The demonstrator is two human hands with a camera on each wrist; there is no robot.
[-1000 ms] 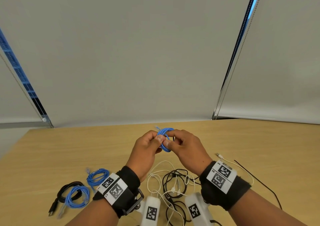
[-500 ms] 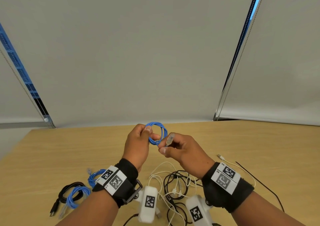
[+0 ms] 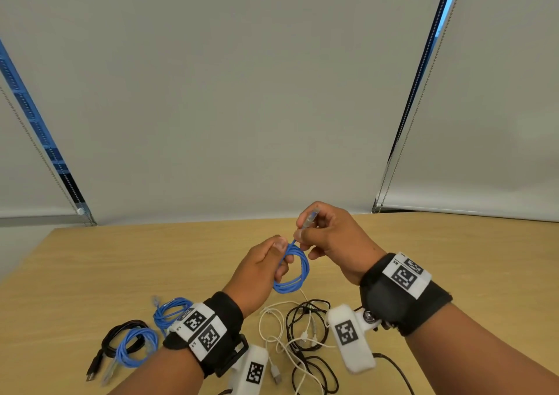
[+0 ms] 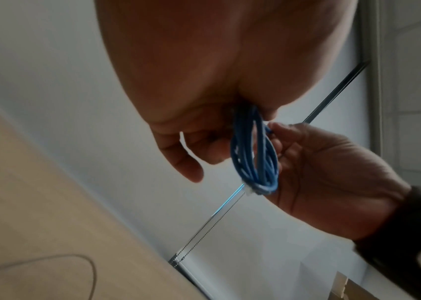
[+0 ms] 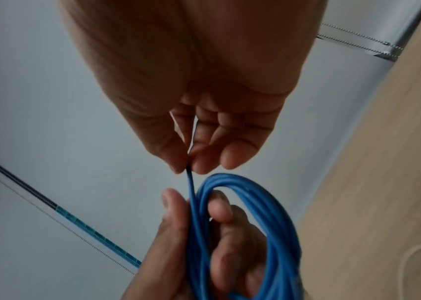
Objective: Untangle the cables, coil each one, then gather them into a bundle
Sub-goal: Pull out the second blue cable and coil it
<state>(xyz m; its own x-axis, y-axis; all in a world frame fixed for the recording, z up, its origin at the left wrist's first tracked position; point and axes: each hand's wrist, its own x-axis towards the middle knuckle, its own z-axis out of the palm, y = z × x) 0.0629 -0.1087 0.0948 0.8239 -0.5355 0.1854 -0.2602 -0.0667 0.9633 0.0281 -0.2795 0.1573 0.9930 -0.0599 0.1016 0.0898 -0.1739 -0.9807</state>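
Observation:
A small blue cable coil (image 3: 295,270) hangs above the wooden table (image 3: 121,261), gripped at its top by my left hand (image 3: 269,261). The same coil (image 4: 255,158) fills the left wrist view and shows as blue loops (image 5: 250,233) in the right wrist view. My right hand (image 3: 320,234) pinches the coil's free end, with the clear plug (image 3: 311,217) sticking up past its fingers; the strand (image 5: 191,182) runs taut from the pinch down to the coil. Below the hands lies a tangle of black cable (image 3: 305,328) and white cable (image 3: 272,325).
At the left of the table lie two coiled blue cables (image 3: 169,311) (image 3: 136,346) and a coiled black cable (image 3: 118,334). A thin black wire (image 3: 396,370) runs off at the lower right. Grey roller blinds (image 3: 242,92) close the far side.
My right hand has lifted up and to the right, pulling the plug end out of the coil. My left hand has lowered and turned the coil so it hangs downward.

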